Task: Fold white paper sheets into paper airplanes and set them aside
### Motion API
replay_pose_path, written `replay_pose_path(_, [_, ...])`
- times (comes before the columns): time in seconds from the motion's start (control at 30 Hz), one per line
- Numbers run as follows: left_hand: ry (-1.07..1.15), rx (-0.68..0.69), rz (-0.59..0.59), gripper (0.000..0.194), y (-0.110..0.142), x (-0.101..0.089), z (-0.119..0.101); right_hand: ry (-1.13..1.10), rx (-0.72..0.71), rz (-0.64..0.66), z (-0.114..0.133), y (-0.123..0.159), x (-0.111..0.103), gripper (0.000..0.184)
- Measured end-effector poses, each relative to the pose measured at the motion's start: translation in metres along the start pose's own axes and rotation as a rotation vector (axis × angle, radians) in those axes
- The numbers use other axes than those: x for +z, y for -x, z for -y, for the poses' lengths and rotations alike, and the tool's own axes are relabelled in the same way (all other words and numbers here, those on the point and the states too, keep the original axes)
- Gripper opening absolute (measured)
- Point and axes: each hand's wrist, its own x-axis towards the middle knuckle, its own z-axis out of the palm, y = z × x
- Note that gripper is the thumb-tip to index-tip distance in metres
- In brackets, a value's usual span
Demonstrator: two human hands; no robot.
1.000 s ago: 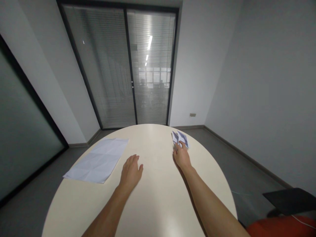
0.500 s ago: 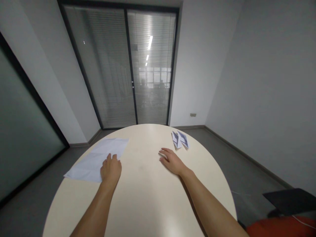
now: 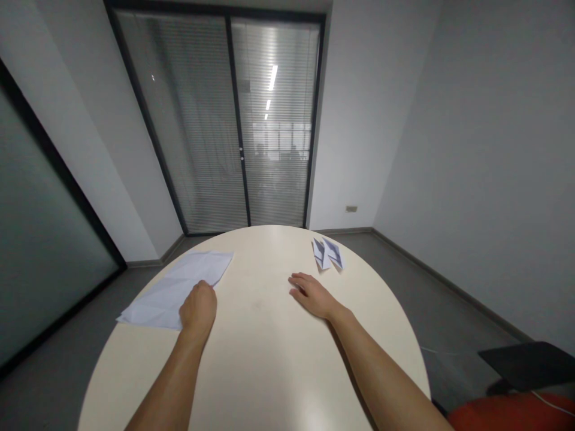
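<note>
At the left of the round table, white paper sheets [image 3: 164, 296] lie spread, with creases across them and slightly offset edges at the left corner. My left hand [image 3: 199, 308] is closed at the right edge of the paper, its fingers curled down and mostly hidden, and the paper bends a little there. My right hand [image 3: 314, 296] rests palm down on the tabletop right of the middle, fingers stretched out, holding nothing. Just beyond it lies a folded paper piece [image 3: 327, 254] with pointed flaps, near the far right edge of the table; the hand does not touch it.
The cream round table [image 3: 256, 359] has a curved edge close to the paper and the folded piece. A black flat panel [image 3: 527, 365] and a red seat [image 3: 512, 413] stand at the lower right. Glass doors with blinds [image 3: 278, 191] are behind the table.
My left hand has curled its fingers closed on the edge of the paper and drawn slightly back. The paper has shifted and creased a little. My right hand has barely moved.
</note>
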Motion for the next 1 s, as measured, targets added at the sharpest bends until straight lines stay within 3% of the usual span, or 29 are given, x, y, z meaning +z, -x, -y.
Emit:
replay_pose_path(0.2, [-0.023,0.028,-0.057,0.04,0.001,-0.007,-0.001,0.019,-0.019,0.005,0.001,-0.001,0.0,0.041])
replay_pose_path(0.4, [-0.082,0.185,-0.168,0.034,0.017,-0.012,-0.023,0.026,-0.034,-0.013,0.006,-0.002,-0.001,0.034])
replay_pose_path(0.67, [-0.093,0.382,0.077,0.034,0.062,-0.006,-0.069,0.001,0.026,-0.068,0.008,-0.003,0.0,0.038])
replay_pose_path(0.87, [-0.064,0.682,0.186,0.031,0.083,-0.003,-0.085,0.014,0.026,-0.057,0.005,-0.003,0.004,0.045])
replay_pose_path(1.0, [0.143,0.94,0.263,0.032,0.089,-0.002,-0.083,0.065,0.048,-0.037,-0.002,-0.003,0.009,0.045])
